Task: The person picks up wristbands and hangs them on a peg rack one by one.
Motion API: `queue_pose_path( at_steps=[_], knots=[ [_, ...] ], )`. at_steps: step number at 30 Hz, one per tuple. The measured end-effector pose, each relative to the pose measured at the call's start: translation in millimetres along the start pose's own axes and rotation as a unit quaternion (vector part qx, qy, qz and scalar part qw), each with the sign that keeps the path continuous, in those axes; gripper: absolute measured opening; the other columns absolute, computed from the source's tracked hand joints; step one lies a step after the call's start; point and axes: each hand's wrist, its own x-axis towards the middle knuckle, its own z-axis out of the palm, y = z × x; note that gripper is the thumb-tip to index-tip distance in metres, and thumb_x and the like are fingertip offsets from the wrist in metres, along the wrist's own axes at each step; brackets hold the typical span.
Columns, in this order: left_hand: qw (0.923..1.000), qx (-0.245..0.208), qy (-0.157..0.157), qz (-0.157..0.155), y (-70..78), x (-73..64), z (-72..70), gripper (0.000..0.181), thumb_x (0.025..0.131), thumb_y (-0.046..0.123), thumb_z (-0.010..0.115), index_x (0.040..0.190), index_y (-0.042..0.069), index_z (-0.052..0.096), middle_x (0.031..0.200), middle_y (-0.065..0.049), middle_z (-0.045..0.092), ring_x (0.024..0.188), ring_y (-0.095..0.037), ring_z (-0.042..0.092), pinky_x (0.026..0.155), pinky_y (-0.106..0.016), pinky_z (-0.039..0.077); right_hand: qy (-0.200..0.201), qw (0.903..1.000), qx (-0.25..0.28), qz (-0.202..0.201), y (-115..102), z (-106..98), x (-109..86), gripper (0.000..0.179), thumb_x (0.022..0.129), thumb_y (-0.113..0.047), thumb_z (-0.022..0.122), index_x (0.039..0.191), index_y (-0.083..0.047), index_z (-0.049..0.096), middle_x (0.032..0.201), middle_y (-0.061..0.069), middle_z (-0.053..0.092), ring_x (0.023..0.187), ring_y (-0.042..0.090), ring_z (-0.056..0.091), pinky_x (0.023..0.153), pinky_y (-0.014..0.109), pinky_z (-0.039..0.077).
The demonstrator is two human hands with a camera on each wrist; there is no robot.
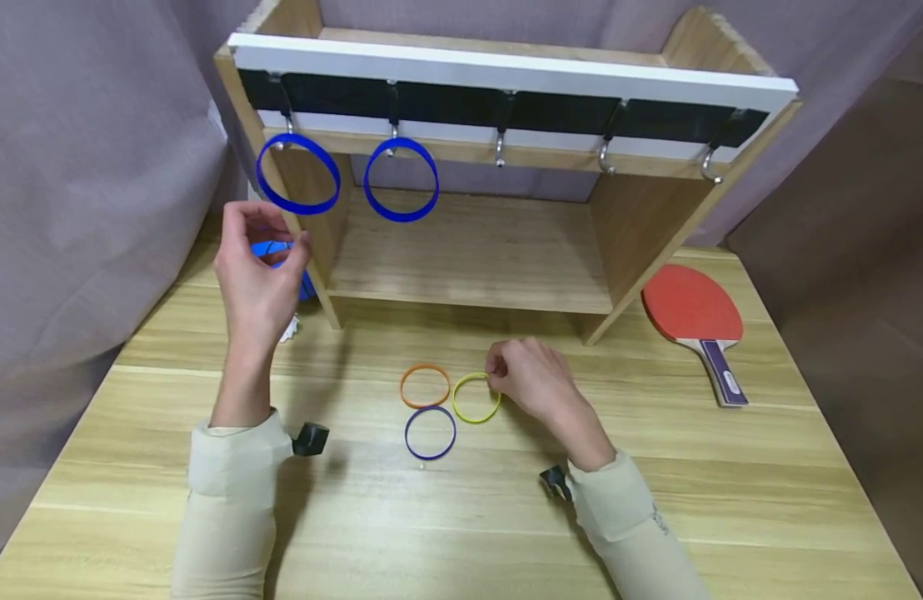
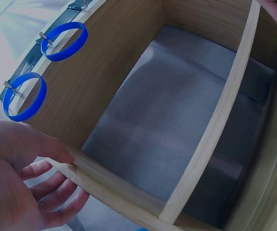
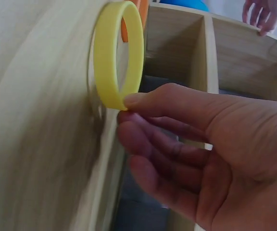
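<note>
My right hand [image 1: 532, 379] pinches a yellow wristband [image 3: 105, 57] by its rim between thumb and fingertips, low over the table. Close beside it lie an orange wristband [image 1: 424, 367] and a dark purple one [image 1: 430, 458]. My left hand [image 1: 259, 271] is at the left side panel of the wooden shelf [image 2: 107, 192], thumb on the panel's front edge and fingers along its outer side. Two blue wristbands [image 1: 299, 208] [image 2: 76, 48] hang on the two leftmost hooks of the shelf's black-and-white strip [image 1: 454, 104].
Three more metal hooks run to the right along the strip, without bands. A red table tennis bat [image 1: 694, 304] lies right of the shelf. Behind my left hand is a partly hidden blue thing [image 1: 306, 287]. Grey curtains [image 1: 79, 167] surround the table.
</note>
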Motion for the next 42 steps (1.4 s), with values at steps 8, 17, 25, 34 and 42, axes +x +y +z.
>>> queue_pose_path(
  at_steps=[8,17,25,34,42],
  knots=[
    [1.0,0.0,0.001,-0.003,0.4,0.0,-0.5,0.028,0.084,-0.006,0.066,0.107,-0.007,0.052,0.095,-0.009,0.057,0.085,-0.019,0.06,0.071,-0.019,0.053,0.066,0.9967,0.008,-0.046,-5.6,-12.6,-3.8,0.011,0.079,-0.004,0.077,0.082,-0.015,0.074,0.074,-0.007,0.067,0.064,0.01,0.061,0.057,0.028,0.05],
    [1.0,-0.005,0.001,-0.003,-1.0,-0.4,-1.5,0.029,0.084,-0.006,0.067,0.109,-0.007,0.052,0.095,-0.009,0.057,0.086,-0.019,0.061,0.072,-0.02,0.054,0.225,0.9632,0.009,-0.146,-35.6,-44.4,-9.9,0.004,0.084,-0.011,0.076,0.088,-0.013,0.075,0.08,-0.005,0.068,0.059,0.01,0.06,0.047,0.025,0.046],
    [1.0,-0.006,-0.002,-0.001,-1.0,0.2,-1.8,0.03,0.084,-0.007,0.066,0.11,-0.008,0.051,0.098,-0.011,0.059,0.086,-0.021,0.061,0.072,-0.021,0.054,0.467,0.8483,0.014,-0.25,-91.7,-121.0,-6.6,0.012,0.09,-0.009,0.069,0.093,0.001,0.074,0.084,0.011,0.07,0.068,0.019,0.066,0.055,0.028,0.055],
    [1.0,-0.004,-0.007,0.0,-0.6,-0.2,-1.4,0.031,0.084,-0.007,0.066,0.111,-0.008,0.051,0.099,-0.013,0.059,0.086,-0.019,0.06,0.072,-0.021,0.054,0.552,0.8147,0.008,-0.179,-101.1,-153.3,9.3,0.022,0.096,-0.019,0.062,0.1,-0.001,0.074,0.088,0.012,0.068,0.075,0.021,0.067,0.061,0.035,0.057],
    [1.0,-0.002,-0.006,0.004,0.4,0.1,-2.0,0.03,0.084,-0.008,0.066,0.11,-0.008,0.051,0.098,-0.013,0.059,0.085,-0.019,0.061,0.072,-0.021,0.054,0.539,0.827,0.003,-0.16,-97.1,-150.3,14.5,0.021,0.096,-0.018,0.062,0.101,-0.001,0.074,0.091,0.011,0.068,0.077,0.021,0.067,0.064,0.035,0.057]
  ],
)
